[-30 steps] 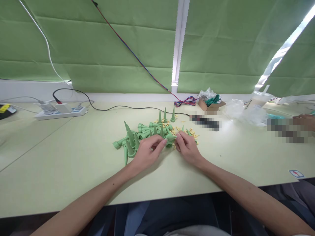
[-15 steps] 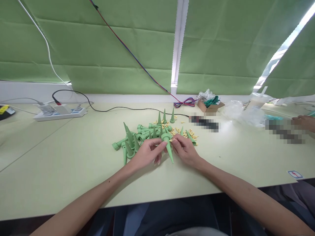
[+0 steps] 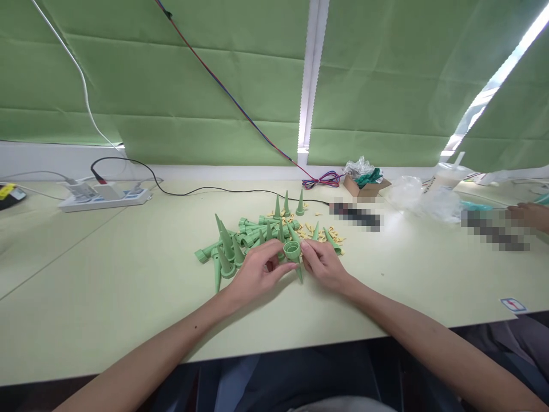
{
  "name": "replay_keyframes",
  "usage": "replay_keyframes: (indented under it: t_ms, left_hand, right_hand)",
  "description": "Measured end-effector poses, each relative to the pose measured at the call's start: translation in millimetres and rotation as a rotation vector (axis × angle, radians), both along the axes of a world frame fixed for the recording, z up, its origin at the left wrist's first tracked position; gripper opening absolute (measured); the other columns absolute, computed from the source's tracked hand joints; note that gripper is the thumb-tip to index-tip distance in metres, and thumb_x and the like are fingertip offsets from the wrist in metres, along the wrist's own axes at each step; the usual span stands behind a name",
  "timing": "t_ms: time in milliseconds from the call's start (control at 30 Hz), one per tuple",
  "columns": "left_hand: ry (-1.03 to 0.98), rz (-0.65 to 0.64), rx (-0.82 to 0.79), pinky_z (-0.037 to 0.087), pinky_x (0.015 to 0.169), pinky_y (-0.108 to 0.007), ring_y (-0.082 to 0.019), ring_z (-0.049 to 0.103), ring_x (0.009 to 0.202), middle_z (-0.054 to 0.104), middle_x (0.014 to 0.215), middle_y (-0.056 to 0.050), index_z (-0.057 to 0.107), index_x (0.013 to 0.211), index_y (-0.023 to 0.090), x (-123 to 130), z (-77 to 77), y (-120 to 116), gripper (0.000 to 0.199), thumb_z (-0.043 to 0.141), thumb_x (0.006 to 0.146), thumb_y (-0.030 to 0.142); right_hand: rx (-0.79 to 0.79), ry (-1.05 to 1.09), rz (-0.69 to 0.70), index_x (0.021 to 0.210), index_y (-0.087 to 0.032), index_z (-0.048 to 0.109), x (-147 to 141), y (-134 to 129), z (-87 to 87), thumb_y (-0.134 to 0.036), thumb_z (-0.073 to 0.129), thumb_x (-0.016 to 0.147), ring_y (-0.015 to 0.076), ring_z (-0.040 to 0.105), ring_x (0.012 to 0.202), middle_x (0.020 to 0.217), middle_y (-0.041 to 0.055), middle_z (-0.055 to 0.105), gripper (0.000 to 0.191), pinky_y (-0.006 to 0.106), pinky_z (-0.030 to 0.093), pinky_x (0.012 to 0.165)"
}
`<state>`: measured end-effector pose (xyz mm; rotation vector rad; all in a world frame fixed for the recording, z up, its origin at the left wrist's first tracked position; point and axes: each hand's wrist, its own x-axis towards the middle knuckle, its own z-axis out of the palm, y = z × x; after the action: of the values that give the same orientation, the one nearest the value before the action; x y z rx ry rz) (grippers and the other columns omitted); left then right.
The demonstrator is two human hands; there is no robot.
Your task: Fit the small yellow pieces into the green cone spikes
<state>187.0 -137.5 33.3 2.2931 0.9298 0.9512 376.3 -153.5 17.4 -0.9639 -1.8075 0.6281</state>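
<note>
A green plastic spike (image 3: 292, 250) with a round threaded collar is between my two hands. Its open collar faces up toward me, and its pointed tip shows below. My left hand (image 3: 262, 268) is closed around it from the left, with the thumb in front near the shaft and fingers at the collar. My right hand (image 3: 322, 262) pinches it from the right, fingertips against the side just by the collar. Any small yellow piece under those fingertips is hidden. Just behind lies a pile of similar green spikes (image 3: 227, 246), some upright, some on their sides.
Small yellow plastic pieces (image 3: 306, 230) are scattered behind my right hand. A black cable (image 3: 206, 188) runs from a power strip (image 3: 105, 197) to a blurred dark object (image 3: 355, 216). A cardboard box (image 3: 364, 187), plastic bags and a cup (image 3: 448, 174) stand back right. Another person's hand (image 3: 529, 216) is far right.
The held spike has been tipped so its open collar now faces up toward me. My left fingers have shifted around it. The yellow piece at my right fingertips is no longer visible.
</note>
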Motion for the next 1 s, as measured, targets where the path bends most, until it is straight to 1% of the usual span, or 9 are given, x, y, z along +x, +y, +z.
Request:
replay_keyframes:
  t_ms: [200,367,467,667,767,867,967,1000]
  left_hand:
    - [0.018,0.031,0.071,0.039,0.055,-0.022,-0.012,0.046,0.061,0.048,0.069,0.002,0.054,0.082,0.017,0.9,3.1,-1.1,0.022,0.061,0.089,0.036]
    - [0.003,-0.002,0.122,0.042,0.056,-0.021,-0.012,0.051,0.065,0.056,0.077,0.0,0.061,0.096,0.018,0.1,1.1,-1.2,0.013,0.06,0.091,0.03]
    - [-0.006,-0.021,0.143,0.044,0.057,-0.02,-0.01,0.052,0.064,0.058,0.082,-0.001,0.063,0.106,0.019,-1.0,-1.9,-0.2,0.017,0.06,0.09,0.025]
    - [-0.031,-0.014,0.135,0.045,0.055,-0.019,-0.009,0.054,0.061,0.061,0.081,0.0,0.061,0.109,0.019,0.2,-4.3,0.2,0.021,0.058,0.089,0.018]
    - [-0.033,0.016,0.077,0.045,0.054,-0.019,-0.008,0.053,0.056,0.061,0.081,0.001,0.057,0.112,0.019,1.9,-5.0,-0.5,0.024,0.059,0.089,0.021]
    - [-0.057,0.034,-0.053,0.043,0.05,-0.019,-0.007,0.051,0.052,0.061,0.08,0.001,0.052,0.111,0.019,3.7,-3.1,-2.7,0.025,0.06,0.089,0.028]
    - [-0.154,0.005,-0.247,0.041,0.047,-0.019,-0.007,0.05,0.049,0.058,0.073,0.003,0.05,0.097,0.019,4.9,1.9,-4.6,0.02,0.054,0.093,0.038]
    - [-0.201,-0.022,-0.32,0.042,0.046,-0.019,-0.007,0.05,0.047,0.056,0.069,0.003,0.05,0.091,0.018,5.0,3.7,-4.5,0.024,0.049,0.096,0.041]
  right_hand:
    - [-0.014,-0.004,-0.026,0.062,-0.022,0.034,-0.7,1.2,-2.0,-0.049,0.033,0.102,0.0115,0.037,0.046,0.05,-0.0038,0.039,0.048,0.026,0.03,0.049]
    - [-0.016,-0.007,-0.007,0.06,-0.021,0.035,-0.2,0.8,-1.6,-0.047,0.032,0.102,0.0113,0.036,0.046,0.049,-0.0035,0.039,0.05,0.026,0.029,0.05]
    - [0.001,-0.017,0.003,0.058,-0.021,0.035,0.2,0.3,-0.9,-0.046,0.032,0.102,0.0109,0.035,0.045,0.049,-0.0035,0.038,0.051,0.026,0.029,0.05]
    - [0.009,-0.011,-0.005,0.06,-0.021,0.035,-1.2,0.7,-0.1,-0.046,0.033,0.102,0.0106,0.036,0.047,0.051,-0.0036,0.039,0.049,0.026,0.029,0.051]
    - [0.005,-0.001,-0.016,0.061,-0.021,0.035,-2.3,1.0,-0.2,-0.045,0.033,0.102,0.0108,0.037,0.048,0.052,-0.0036,0.04,0.048,0.025,0.03,0.051]
    - [-0.001,0.03,-0.042,0.063,-0.021,0.036,-2.3,0.9,-0.8,-0.044,0.034,0.102,0.0109,0.038,0.048,0.053,-0.0035,0.041,0.045,0.025,0.031,0.051]
    - [0.002,0.085,-0.065,0.065,-0.021,0.038,-1.3,1.0,-2.1,-0.043,0.035,0.102,0.0109,0.039,0.048,0.054,-0.0031,0.043,0.044,0.026,0.033,0.05]
    - [0.003,0.105,-0.066,0.065,-0.021,0.038,-0.9,1.2,-2.7,-0.043,0.036,0.102,0.0109,0.04,0.048,0.054,-0.003,0.043,0.043,0.026,0.033,0.05]
